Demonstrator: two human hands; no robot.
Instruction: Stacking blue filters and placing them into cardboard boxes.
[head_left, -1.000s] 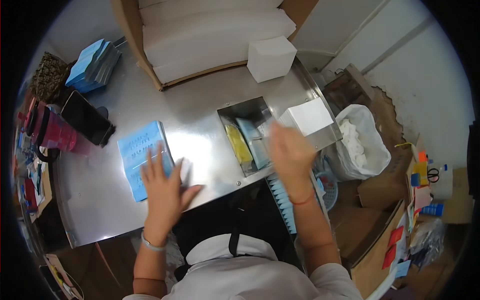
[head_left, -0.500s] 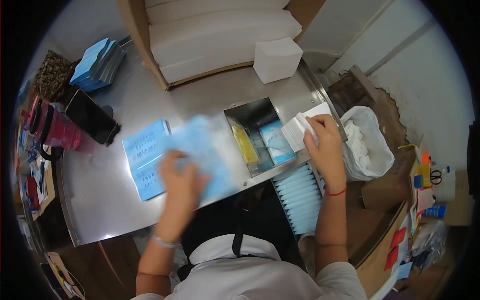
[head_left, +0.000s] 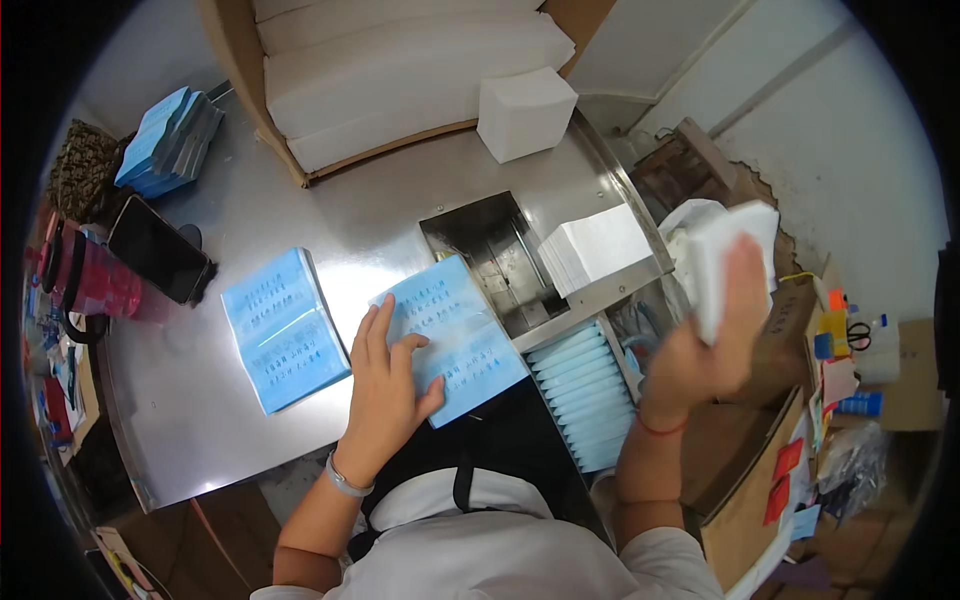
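Pressing lightly on a blue printed packet (head_left: 470, 350), the left hand (head_left: 388, 375) is resting with fingers half-bent and spread, thumb apart, not closing around anything; fingertips are touching the packet's left part. Packet is lying flat at the worktop (head_left: 215, 425) front, its right side bordering the open slot (head_left: 505, 275), its near corner poking past the front edge. Right hand (head_left: 708, 335) is blurring, raised off to the right, fingers extending along white folded sheets (head_left: 712, 262) that it is holding; thumb placement is too blurred to tell. Sheets are partly covering a white-lined bag (head_left: 680, 238) behind. A second blue stack (head_left: 285, 330) is lying to the left of the packet, just apart from it. White stack (head_left: 600, 250) is sitting right of the slot; a row of light-blue packs (head_left: 580, 400) is filling a tray below. White block (head_left: 527, 115) is standing near the right front of a cardboard box, which is holding big white bundles (head_left: 415, 90). Far left: more blue packets (head_left: 165, 145) are piling up, a dark phone (head_left: 155, 250) is leaning on a stand, and a pink jug (head_left: 100, 275) is standing beside it.
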